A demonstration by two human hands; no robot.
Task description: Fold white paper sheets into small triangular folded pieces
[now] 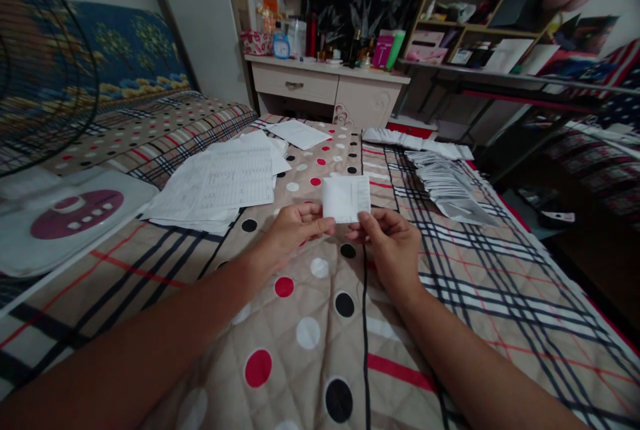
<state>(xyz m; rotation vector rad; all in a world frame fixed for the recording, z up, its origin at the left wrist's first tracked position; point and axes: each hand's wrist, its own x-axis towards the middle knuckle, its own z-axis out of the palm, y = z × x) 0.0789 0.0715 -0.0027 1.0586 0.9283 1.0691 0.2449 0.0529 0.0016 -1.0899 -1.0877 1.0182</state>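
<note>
And there it was, the folded paper (343, 199) over the middle of the bed (320, 307), left hand (294, 226) gripping its near left corner, right hand (395, 237) pinching the near right! Sheets (225, 177) sprawled left toward the far edge; slips (440, 183) fanned out by the right edge.

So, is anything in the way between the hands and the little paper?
Nothing that I can see: the left hand holds the little paper near its lower left corner, the right hand near its lower right.
</note>
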